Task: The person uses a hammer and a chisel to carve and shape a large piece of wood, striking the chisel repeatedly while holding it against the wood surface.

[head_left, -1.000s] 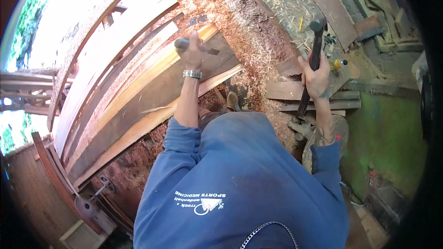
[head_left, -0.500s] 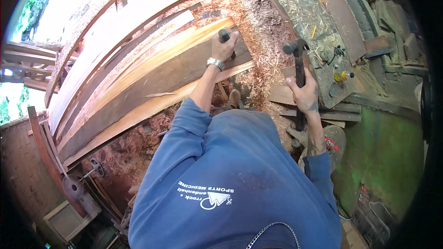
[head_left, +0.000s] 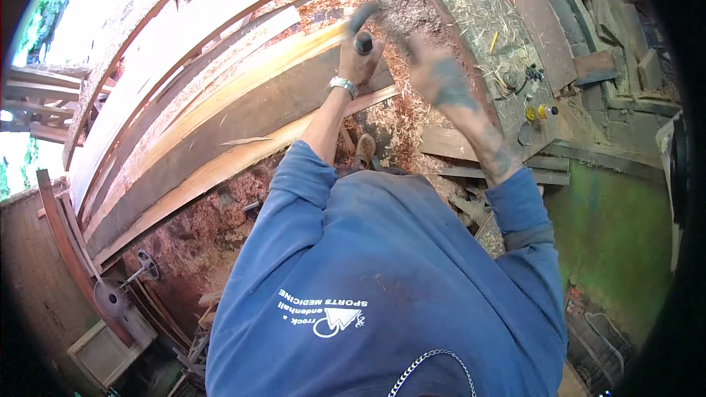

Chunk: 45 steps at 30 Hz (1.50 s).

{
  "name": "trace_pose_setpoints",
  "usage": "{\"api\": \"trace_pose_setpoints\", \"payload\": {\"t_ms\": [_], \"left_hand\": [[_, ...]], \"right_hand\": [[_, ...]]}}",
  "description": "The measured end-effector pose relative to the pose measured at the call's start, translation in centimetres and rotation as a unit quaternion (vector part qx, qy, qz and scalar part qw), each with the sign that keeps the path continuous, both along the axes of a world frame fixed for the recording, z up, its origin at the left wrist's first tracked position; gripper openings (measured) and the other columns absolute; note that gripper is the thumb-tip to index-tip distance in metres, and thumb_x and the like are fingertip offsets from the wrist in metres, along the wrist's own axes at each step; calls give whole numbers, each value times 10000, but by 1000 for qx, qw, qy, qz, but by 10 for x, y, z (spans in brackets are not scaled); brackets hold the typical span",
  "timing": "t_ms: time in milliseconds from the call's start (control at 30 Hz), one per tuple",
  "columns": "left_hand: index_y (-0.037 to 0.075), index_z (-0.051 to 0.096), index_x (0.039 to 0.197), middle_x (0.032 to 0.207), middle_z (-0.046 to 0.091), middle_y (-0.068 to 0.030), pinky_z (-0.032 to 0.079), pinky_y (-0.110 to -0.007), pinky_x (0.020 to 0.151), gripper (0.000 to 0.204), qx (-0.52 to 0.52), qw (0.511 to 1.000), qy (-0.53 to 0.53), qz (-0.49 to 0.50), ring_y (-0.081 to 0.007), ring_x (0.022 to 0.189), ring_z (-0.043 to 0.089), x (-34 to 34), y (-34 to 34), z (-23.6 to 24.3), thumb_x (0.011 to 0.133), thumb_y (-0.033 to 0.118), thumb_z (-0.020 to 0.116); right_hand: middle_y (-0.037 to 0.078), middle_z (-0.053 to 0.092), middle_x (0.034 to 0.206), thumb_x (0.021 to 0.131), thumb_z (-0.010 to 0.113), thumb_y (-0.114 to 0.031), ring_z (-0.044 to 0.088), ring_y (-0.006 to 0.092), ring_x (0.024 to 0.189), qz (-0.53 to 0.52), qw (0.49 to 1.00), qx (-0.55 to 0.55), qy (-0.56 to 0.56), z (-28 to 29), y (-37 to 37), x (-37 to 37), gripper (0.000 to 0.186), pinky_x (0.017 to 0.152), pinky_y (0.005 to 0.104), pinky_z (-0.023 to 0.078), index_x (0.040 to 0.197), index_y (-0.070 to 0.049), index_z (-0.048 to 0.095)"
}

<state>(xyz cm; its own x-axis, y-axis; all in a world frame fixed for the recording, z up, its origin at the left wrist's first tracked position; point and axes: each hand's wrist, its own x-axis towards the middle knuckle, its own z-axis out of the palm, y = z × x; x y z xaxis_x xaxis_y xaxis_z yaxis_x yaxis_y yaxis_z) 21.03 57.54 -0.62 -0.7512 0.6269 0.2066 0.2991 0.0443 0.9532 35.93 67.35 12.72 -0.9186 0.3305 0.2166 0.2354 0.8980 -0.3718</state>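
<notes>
Evidently the short hand tool with a dark, blue-grey, round-ended grip (head_left: 363,43) is over the far end of a long, dark grey-brown wooden board (head_left: 213,132), its butt turned up toward the camera and its lower part hidden. The left hand (head_left: 357,64) is closed around it, fingers wrapped and the butt standing out above the fist. Motion blurs the right hand (head_left: 437,77), which is curled around the handle of a dark-headed hammer (head_left: 362,18); the exact set of its fingers cannot be made out. The hammer's smeared head appears right by the tool's butt, though whether they touch cannot be told.

Dull and rough-looking on its broad face, the board has bright yellow-orange wood along its far side and a paler strip along its near side. A thin pale sliver (head_left: 245,140) lies on it. A silver metal-banded wristwatch (head_left: 343,86) circles the left wrist.

Reddish curled wood shavings (head_left: 404,129) cover the ground beside the board's end. Farther right, a grey, dusty desk (head_left: 471,0) carries scattered straw-coloured shavings, a thin yellow stick (head_left: 493,42) and a small yellow bottle with a dark cap (head_left: 540,112).
</notes>
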Motion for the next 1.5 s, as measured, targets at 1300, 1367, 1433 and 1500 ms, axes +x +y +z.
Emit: {"api": "trace_pose_setpoints", "payload": {"t_ms": [1300,1367,1433,1500], "left_hand": [[68,570,711,594,489,55,377,-252,516,249,14,999,-46,2,-54,548,432,-20,-49,2,880,197,700],[67,572,716,594,482,54,377,-256,521,248,17,998,-65,-8,-56,553,426,-17,-46,3,875,203,705],[69,567,706,586,481,52,371,-255,517,255,29,999,-42,-19,-57,547,423,-14,-39,7,872,203,707],[74,587,783,668,559,20,425,-255,572,189,-31,999,-19,-21,-70,613,488,-22,-53,-11,896,199,674]], "right_hand": [[-23,464,595,962,556,-131,431,65,480,-40,863,-357,354,180,-20,-10,130,445,214,339,849,-67,541],[-7,425,583,982,486,-137,434,83,527,75,784,-396,471,195,-7,-19,227,496,220,371,759,-97,477],[38,475,659,992,427,-132,463,133,542,3,884,-73,462,146,11,-24,226,524,273,425,781,-63,471],[95,541,650,969,450,-108,527,204,524,27,982,-4,187,51,-13,-31,87,495,358,450,930,-53,506]]}}
